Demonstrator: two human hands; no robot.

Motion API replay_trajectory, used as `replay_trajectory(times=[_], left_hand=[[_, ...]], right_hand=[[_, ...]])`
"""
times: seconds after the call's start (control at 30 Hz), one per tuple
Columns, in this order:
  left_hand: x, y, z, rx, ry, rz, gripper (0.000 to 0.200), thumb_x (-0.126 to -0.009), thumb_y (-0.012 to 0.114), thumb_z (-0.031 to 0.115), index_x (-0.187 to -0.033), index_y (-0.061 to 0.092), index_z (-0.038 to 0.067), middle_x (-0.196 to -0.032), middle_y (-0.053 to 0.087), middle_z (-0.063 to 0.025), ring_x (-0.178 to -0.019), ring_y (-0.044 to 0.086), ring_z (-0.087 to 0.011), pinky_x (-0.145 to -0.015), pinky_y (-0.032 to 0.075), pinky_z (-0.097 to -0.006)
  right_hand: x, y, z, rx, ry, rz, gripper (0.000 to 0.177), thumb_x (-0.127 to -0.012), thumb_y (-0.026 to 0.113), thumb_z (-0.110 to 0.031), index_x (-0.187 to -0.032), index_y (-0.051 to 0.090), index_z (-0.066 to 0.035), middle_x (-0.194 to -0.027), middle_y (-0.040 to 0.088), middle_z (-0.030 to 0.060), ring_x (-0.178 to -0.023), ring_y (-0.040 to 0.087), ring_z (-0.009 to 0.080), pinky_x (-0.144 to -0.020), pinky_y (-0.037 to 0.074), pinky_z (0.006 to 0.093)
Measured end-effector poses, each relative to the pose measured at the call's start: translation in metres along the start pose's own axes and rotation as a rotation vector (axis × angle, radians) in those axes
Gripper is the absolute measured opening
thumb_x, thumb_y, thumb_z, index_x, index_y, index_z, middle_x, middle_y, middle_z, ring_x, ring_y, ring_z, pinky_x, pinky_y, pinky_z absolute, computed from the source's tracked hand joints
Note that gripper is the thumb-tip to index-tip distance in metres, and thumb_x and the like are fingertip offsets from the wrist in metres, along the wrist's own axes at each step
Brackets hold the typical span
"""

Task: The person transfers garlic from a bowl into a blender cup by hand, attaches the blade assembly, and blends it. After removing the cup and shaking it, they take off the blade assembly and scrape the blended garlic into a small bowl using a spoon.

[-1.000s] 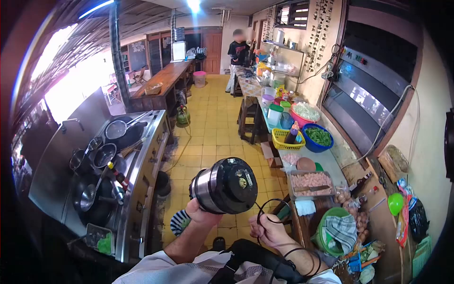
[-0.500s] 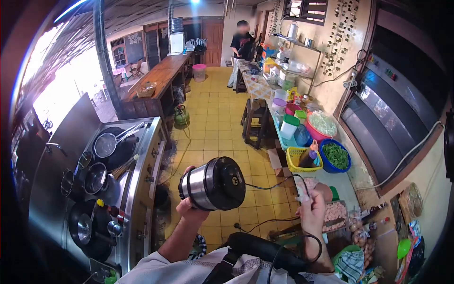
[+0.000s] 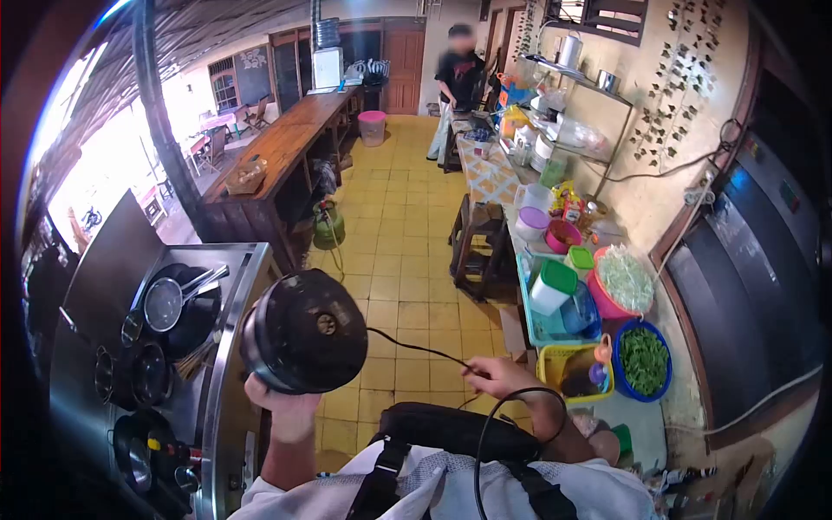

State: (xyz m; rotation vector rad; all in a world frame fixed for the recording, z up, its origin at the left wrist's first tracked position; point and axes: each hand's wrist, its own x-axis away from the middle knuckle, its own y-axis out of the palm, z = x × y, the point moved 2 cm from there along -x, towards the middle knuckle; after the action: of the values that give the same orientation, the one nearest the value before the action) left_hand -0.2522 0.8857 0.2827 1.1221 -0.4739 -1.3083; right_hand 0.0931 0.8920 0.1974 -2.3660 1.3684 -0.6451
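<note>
Near left, the black-based appliance (image 3: 312, 328), judged weighty, rigid and slippery, is gripped by the left hand (image 3: 282, 404) and best held around its sides; the right hand (image 3: 511, 383) pinches its seemingly pliable cord (image 3: 416, 345).

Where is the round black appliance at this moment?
In the head view, the black appliance is left of centre, held in the left hand, beside the stove.

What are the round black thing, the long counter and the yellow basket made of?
Round black thing: probably plastic on the facing end, with a soft sheen. Counter: wood, perhaps varnished, with brown streaks and gloss. Yellow basket: likely plastic, evenly coloured.
</note>
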Motion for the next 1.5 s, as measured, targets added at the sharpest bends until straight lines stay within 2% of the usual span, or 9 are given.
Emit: replay_trajectory(times=[0.03,0.07,0.37,0.77,0.83,0.87,1.1,1.17,1.5], left_hand=[[-0.015,-0.001,-0.007,0.010,0.022,0.075,0.089,-0.068,0.066,0.048,-0.146,0.040,0.015,-0.148,0.042,-0.0116,-0.136,0.039,-0.0312,-0.117,0.026,-0.0524],[-0.026,-0.047,-0.009,-0.300,-0.001,-0.023,0.084,-0.079,0.040,0.077,-0.142,0.047,0.023,-0.146,0.046,-0.0065,-0.131,0.044,-0.0285,-0.113,0.030,-0.0483],[-0.212,-0.066,-0.075,-0.029,0.204,-0.149,0.083,-0.080,0.048,0.066,-0.145,0.041,0.016,-0.145,0.046,-0.0116,-0.132,0.044,-0.0312,-0.114,0.031,-0.0502],[-0.580,-0.070,-0.161,0.007,0.220,-0.560,0.076,-0.087,0.047,0.057,-0.147,0.038,0.011,-0.145,0.046,-0.0140,-0.134,0.044,-0.0344,-0.114,0.031,-0.0543],[-0.630,-0.101,-0.176,0.137,0.157,-0.470,0.070,-0.087,0.047,0.055,-0.144,0.044,0.014,-0.145,0.047,-0.0103,-0.133,0.045,-0.0327,-0.113,0.033,-0.0534],[-0.653,-0.122,-0.184,0.085,0.213,-0.130,0.069,-0.084,0.052,0.053,-0.141,0.048,0.015,-0.145,0.049,-0.0076,-0.133,0.046,-0.0305,-0.112,0.035,-0.0522],[-0.809,-0.160,-0.269,0.072,0.291,-0.272,0.072,-0.079,0.064,0.043,-0.142,0.044,0.014,-0.147,0.043,-0.0110,-0.136,0.040,-0.0345,-0.111,0.034,-0.0599],[-0.850,-0.157,-0.298,0.013,0.328,-0.099,0.075,-0.076,0.067,0.039,-0.142,0.043,0.014,-0.147,0.042,-0.0113,-0.136,0.040,-0.0340,-0.110,0.035,-0.0602],[-1.045,-0.192,-0.384,-0.112,0.447,-0.039,0.075,-0.066,0.075,0.031,-0.133,0.052,0.006,-0.132,0.057,-0.0113,-0.121,0.056,-0.0307,-0.105,0.044,-0.0475]], right_hand=[[-0.029,-0.007,-0.001,-0.021,-0.023,-0.030,0.021,-0.093,0.058,-0.012,-0.111,0.059,-0.001,-0.080,0.067,0.0065,-0.072,0.065,0.0119,-0.067,0.053,0.0285],[-0.058,-0.014,0.001,-0.098,-0.089,-0.040,0.020,-0.094,0.058,-0.013,-0.110,0.059,-0.001,-0.079,0.066,0.0054,-0.071,0.065,0.0114,-0.065,0.052,0.0276],[-0.263,-0.089,-0.008,-0.193,-0.221,-0.258,0.019,-0.096,0.060,-0.020,-0.107,0.061,-0.004,-0.072,0.062,0.0026,-0.061,0.058,0.0089,-0.054,0.050,0.0265],[-0.529,-0.233,-0.025,-0.337,-0.172,0.010,0.020,-0.097,0.061,-0.020,-0.103,0.064,-0.002,-0.083,0.064,-0.0012,-0.075,0.054,0.0050,-0.067,0.045,0.0221],[-0.568,-0.256,-0.021,-0.415,-0.194,-0.010,0.021,-0.097,0.061,-0.020,-0.102,0.064,-0.001,-0.086,0.065,-0.0001,-0.078,0.056,0.0056,-0.071,0.048,0.0230],[-0.587,-0.271,-0.022,-0.357,-0.187,-0.012,0.021,-0.097,0.061,-0.020,-0.103,0.064,0.000,-0.085,0.066,0.0011,-0.078,0.058,0.0062,-0.070,0.048,0.0240],[-0.748,-0.374,0.014,-0.277,-0.358,-0.002,0.021,-0.094,0.064,-0.021,-0.104,0.066,-0.003,-0.085,0.069,0.0054,-0.074,0.061,0.0093,-0.065,0.050,0.0263],[-0.797,-0.411,0.023,-0.267,-0.290,-0.033,0.019,-0.092,0.065,-0.019,-0.104,0.067,-0.003,-0.083,0.069,0.0054,-0.073,0.062,0.0104,-0.066,0.050,0.0268],[-0.997,-0.562,0.020,-0.077,-0.431,-0.169,0.017,-0.091,0.065,-0.016,-0.102,0.066,-0.003,-0.083,0.069,0.0088,-0.072,0.065,0.0157,-0.066,0.050,0.0303]])
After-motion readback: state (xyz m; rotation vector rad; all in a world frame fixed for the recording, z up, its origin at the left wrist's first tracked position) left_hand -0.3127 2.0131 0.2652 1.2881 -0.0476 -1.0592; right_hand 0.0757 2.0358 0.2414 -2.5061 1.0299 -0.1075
